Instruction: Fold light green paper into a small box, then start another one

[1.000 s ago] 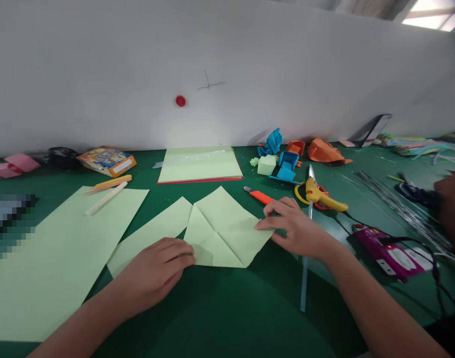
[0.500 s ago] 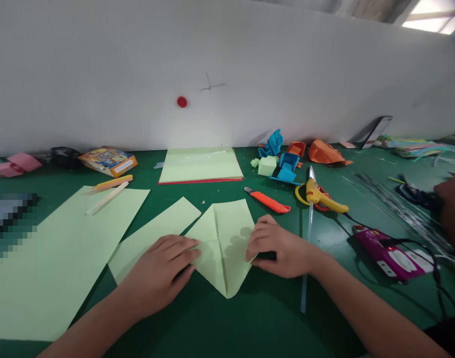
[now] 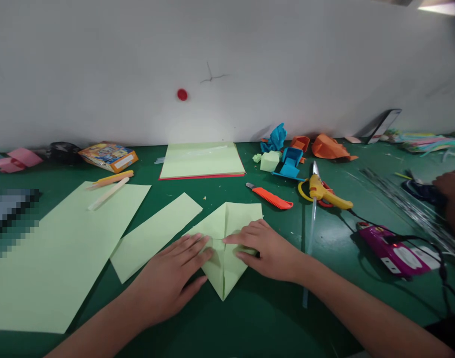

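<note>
A pale green sheet of paper [image 3: 224,223] lies in front of me, its flaps folded in to a centre crease and its lower end coming to a point. Flat across its left side rests my left hand [image 3: 178,271], fingers stretched out. My right hand [image 3: 259,246] presses on the right flap, with the index finger extended to the centre crease and the other fingers partly curled. Both hands cover parts of the paper. Left of it is a cut strip of the same green paper [image 3: 156,236]. An orange utility knife [image 3: 272,197] lies beyond my right hand.
A large green sheet [image 3: 55,263] covers the left, with two cutters or sticks [image 3: 110,191] on it. On the right are a yellow glue gun [image 3: 327,195] with a glue stick, and a magenta power box [image 3: 395,251]. Paper scraps [image 3: 287,159] line the wall. Another person's hand [image 3: 453,199] shows far right.
My right hand has moved left from the paper's right edge onto the flap by the centre crease. The right flap now lies flatter. My left hand has spread flatter on the paper.
</note>
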{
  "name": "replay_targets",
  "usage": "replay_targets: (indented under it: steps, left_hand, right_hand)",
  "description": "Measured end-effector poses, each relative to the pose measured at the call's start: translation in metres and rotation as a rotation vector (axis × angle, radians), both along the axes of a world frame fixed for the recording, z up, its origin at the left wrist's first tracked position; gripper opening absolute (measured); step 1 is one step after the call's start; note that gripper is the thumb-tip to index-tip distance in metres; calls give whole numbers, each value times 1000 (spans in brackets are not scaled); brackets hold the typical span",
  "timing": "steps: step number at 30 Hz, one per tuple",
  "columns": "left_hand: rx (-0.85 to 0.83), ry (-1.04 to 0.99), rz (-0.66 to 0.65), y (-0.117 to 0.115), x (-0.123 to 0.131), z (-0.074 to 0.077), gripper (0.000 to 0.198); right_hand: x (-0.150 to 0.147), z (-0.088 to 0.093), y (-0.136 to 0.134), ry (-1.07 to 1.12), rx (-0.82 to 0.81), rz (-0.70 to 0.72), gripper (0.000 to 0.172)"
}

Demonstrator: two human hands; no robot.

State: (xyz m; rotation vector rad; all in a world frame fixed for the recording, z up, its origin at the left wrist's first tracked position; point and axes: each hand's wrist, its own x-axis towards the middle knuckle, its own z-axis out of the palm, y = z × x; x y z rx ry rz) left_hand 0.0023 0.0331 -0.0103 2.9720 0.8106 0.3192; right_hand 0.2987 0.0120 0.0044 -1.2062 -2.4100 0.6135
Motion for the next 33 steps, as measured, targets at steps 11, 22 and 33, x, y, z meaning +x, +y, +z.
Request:
replay_targets:
  steps: [11,22,33]
  left_hand:
    - [-64,102,-87,-10,5,9,76]
    - [-109,84,-139,-11,5,14,72]
    - [-122,107,-216,-11,5,19,71]
  right_hand:
    - [-2,-2,0,6,10,-102,34]
    - [-4,-2,0,-21,-4,-175,12]
    - [-9,-2,1,-41,16,-198,11]
